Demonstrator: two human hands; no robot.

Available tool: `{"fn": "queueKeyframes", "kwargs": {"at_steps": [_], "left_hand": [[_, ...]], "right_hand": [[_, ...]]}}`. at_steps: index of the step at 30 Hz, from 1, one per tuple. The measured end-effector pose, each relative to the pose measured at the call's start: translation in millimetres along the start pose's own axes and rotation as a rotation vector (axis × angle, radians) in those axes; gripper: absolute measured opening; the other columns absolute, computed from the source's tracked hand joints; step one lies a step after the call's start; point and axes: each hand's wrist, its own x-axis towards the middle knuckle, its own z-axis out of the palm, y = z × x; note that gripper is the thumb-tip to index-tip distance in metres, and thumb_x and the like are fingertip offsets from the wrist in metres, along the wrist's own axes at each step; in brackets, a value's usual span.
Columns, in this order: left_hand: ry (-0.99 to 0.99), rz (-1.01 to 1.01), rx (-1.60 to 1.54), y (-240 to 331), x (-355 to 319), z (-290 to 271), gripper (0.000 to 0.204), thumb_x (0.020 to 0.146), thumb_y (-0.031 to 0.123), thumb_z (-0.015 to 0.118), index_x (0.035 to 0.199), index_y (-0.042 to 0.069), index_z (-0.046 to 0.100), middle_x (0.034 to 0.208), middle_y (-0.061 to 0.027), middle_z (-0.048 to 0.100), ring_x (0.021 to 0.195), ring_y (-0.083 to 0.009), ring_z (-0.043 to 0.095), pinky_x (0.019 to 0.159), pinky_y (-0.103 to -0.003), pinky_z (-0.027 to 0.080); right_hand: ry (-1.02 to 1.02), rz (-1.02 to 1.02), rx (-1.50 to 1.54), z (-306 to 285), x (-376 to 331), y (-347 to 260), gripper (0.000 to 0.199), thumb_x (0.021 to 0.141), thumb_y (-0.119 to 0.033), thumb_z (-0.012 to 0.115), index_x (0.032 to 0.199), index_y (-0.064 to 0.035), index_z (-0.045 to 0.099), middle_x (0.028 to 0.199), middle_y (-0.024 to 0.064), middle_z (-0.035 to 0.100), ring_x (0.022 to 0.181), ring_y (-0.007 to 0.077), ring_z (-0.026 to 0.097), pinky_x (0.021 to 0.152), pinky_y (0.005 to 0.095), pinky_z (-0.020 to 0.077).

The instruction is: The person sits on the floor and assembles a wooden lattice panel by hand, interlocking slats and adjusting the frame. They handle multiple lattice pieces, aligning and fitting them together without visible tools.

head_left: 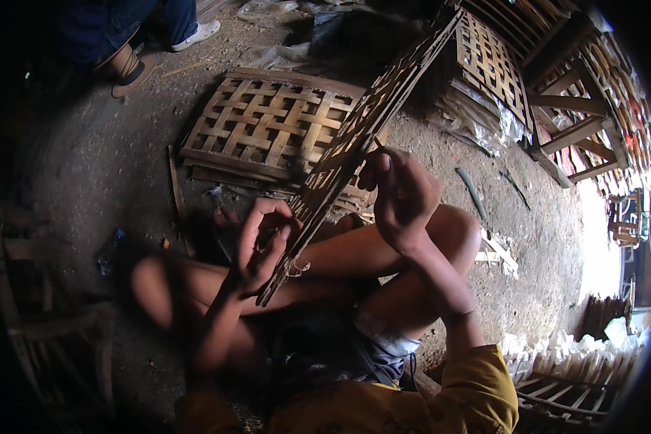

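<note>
A woven bamboo panel (372, 116) stands on edge between my hands, slanting from near my lap up to the far right, so I see it almost edge-on. My left hand (257, 242) grips its near left side, thumb and fingers bent round it. Along its right side, my right hand (405, 199) is closed with thumb and fingertips pinched close to the rim; a thin bit shows at the fingertips, too small to name. Just beyond lies a stack of similar lattice panels (275, 123) on the ground, partly covered by the held one.
Another pile of panels (488, 61) with plastic sheeting stands at the far right, beside a wooden stand (575, 108). Wooden frames (36, 249) are at the left edge. A person's foot in a sandal (134, 76) is at the far left. Dark strips (470, 189) lie on the floor.
</note>
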Motion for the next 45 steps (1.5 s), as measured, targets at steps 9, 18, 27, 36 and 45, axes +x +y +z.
{"fn": "queueKeyframes", "kwargs": {"at_steps": [9, 18, 27, 36, 45], "left_hand": [[0.055, -0.103, 0.054, 2.2, -3.5, -5.4, 0.024, 0.101, 0.018, 0.058, 0.119, 0.003, 0.055, 0.101, -0.0038, 0.065, 0.089, -0.0089, 0.056, 0.093, -0.029, 0.039], [0.123, -0.095, 0.161, 4.7, -2.0, -6.2, 0.023, 0.100, 0.026, 0.059, 0.114, 0.008, 0.061, 0.093, -0.0002, 0.066, 0.082, -0.0115, 0.053, 0.099, -0.037, 0.029], [0.020, -0.052, -0.038, 3.1, -0.2, -1.6, 0.024, 0.101, 0.012, 0.057, 0.121, 0.002, 0.049, 0.096, -0.0058, 0.065, 0.086, -0.0090, 0.060, 0.083, -0.025, 0.047], [0.015, -0.076, -0.117, -5.8, -3.3, -4.5, 0.062, 0.088, 0.040, 0.081, 0.120, 0.002, 0.043, 0.090, -0.0112, 0.063, 0.078, -0.0143, 0.063, 0.070, -0.028, 0.052], [-0.064, -0.107, -0.074, 1.2, -5.0, 4.9, 0.059, 0.085, 0.029, 0.084, 0.124, 0.003, 0.048, 0.101, -0.0061, 0.062, 0.091, -0.0112, 0.060, 0.084, -0.027, 0.049]], "right_hand": [[-0.030, -0.237, -0.135, 7.8, -12.4, -4.0, 0.007, 0.092, -0.001, 0.070, 0.099, -0.0004, 0.069, 0.069, 0.0085, 0.061, 0.055, 0.0211, 0.061, 0.049, 0.0339, 0.0458], [-0.040, -0.083, 0.101, 3.4, -8.7, -5.2, 0.007, 0.098, -0.006, 0.066, 0.094, -0.0010, 0.070, 0.070, 0.0087, 0.066, 0.058, 0.0188, 0.066, 0.052, 0.0308, 0.0488], [-0.087, -0.084, -0.016, -4.1, 3.5, 0.0, 0.011, 0.100, -0.007, 0.064, 0.096, -0.0003, 0.072, 0.072, 0.0090, 0.069, 0.060, 0.0168, 0.068, 0.055, 0.0301, 0.0505], [-0.286, 0.120, 0.312, -36.5, 17.5, -0.5, 0.026, 0.104, -0.016, 0.061, 0.085, -0.0013, 0.070, 0.067, 0.0064, 0.069, 0.059, 0.0148, 0.069, 0.057, 0.0271, 0.0523], [-0.029, 0.133, 0.301, -63.8, 45.6, 34.0, 0.031, 0.096, 0.013, 0.046, 0.124, 0.0052, 0.058, 0.095, 0.0106, 0.074, 0.085, 0.0139, 0.072, 0.069, 0.0253, 0.0532]]}}
